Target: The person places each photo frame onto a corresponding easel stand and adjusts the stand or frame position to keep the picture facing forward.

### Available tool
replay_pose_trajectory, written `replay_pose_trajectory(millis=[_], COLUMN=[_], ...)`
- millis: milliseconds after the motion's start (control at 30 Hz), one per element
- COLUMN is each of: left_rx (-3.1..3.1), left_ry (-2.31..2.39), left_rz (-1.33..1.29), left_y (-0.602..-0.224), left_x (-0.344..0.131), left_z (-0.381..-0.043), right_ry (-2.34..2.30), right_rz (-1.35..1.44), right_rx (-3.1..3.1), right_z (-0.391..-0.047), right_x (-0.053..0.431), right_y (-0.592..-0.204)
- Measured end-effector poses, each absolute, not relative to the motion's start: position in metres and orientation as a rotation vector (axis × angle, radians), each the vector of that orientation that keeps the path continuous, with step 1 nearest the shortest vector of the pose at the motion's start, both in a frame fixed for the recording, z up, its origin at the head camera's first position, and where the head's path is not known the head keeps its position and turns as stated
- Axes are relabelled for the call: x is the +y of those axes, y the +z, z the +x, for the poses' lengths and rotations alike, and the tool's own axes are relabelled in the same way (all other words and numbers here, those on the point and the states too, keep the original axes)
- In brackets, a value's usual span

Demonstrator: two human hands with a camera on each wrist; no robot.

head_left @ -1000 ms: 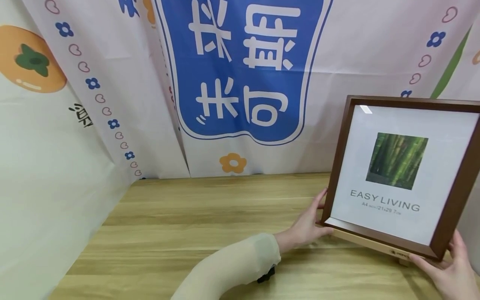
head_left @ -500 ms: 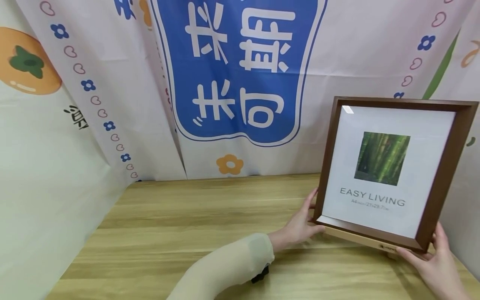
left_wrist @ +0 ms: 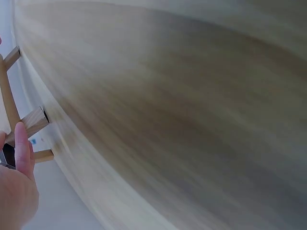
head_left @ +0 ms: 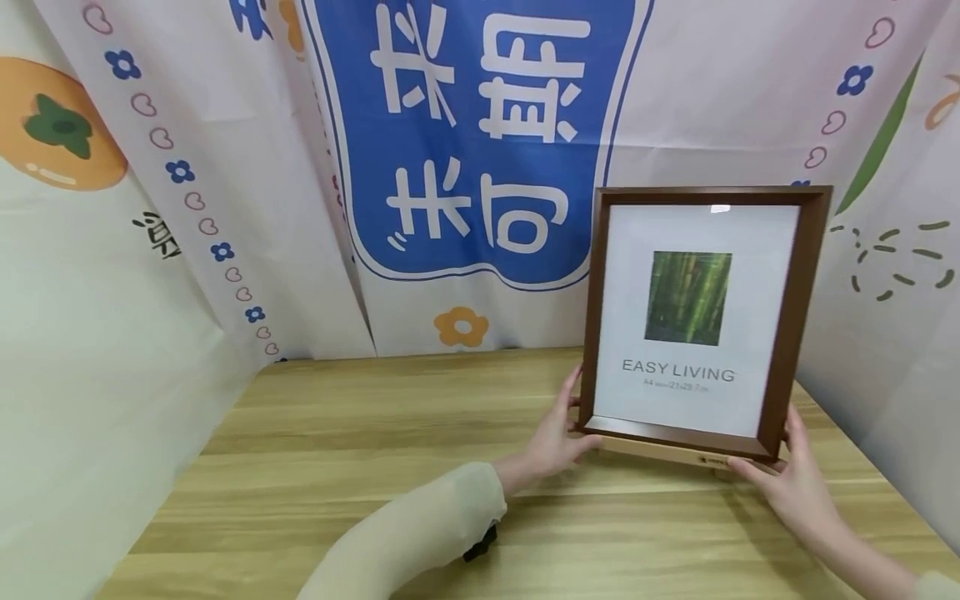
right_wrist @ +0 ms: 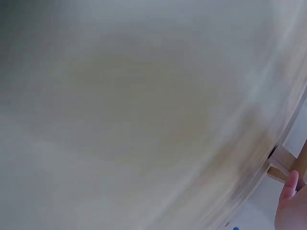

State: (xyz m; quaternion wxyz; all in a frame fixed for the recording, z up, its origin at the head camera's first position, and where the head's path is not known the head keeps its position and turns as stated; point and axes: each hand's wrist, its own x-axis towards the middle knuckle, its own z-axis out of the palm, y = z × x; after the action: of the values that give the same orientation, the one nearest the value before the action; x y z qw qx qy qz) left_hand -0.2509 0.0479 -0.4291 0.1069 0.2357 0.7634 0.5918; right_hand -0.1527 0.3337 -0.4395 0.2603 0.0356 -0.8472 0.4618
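Note:
A brown picture frame (head_left: pixel 750 317) with a bamboo picture and the words "EASY LIVING" leans upright on a light wooden easel stand (head_left: pixel 652 451). In the head view my left hand (head_left: pixel 553 440) grips the lower left corner, thumb on the stand's ledge and fingers behind. My right hand (head_left: pixel 798 492) grips the lower right corner likewise. Wooden legs of the stand (left_wrist: pixel 33 122) show beside my left hand in the left wrist view; another leg (right_wrist: pixel 283 159) shows by the right thumb in the right wrist view. Whether the legs touch the table cannot be told.
The wood-grain table (head_left: pixel 360 467) stretches out to the left and in front. Behind it hangs a white cloth (head_left: pixel 315 317) with a blue panel and printed flowers. A pale wall (head_left: pixel 90 400) closes off the left side, and another stands at right.
Both hands have carried the frame and stand leftward, from the right edge toward the table's back middle-right. The frame has turned to face the camera more squarely. The grip looks the same.

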Motion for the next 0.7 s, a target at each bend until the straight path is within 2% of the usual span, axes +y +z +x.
replay_pose_trajectory(millis=[700], left_rx=[2.338], left_ry=[1.802], left_rz=[0.627], left_y=[-0.435], left_x=[-0.022], left_z=[-0.26], right_ry=[1.353], right_rz=[0.186], right_rx=[-2.383], right_z=[-0.197], right_x=[0.28], right_y=[-0.441])
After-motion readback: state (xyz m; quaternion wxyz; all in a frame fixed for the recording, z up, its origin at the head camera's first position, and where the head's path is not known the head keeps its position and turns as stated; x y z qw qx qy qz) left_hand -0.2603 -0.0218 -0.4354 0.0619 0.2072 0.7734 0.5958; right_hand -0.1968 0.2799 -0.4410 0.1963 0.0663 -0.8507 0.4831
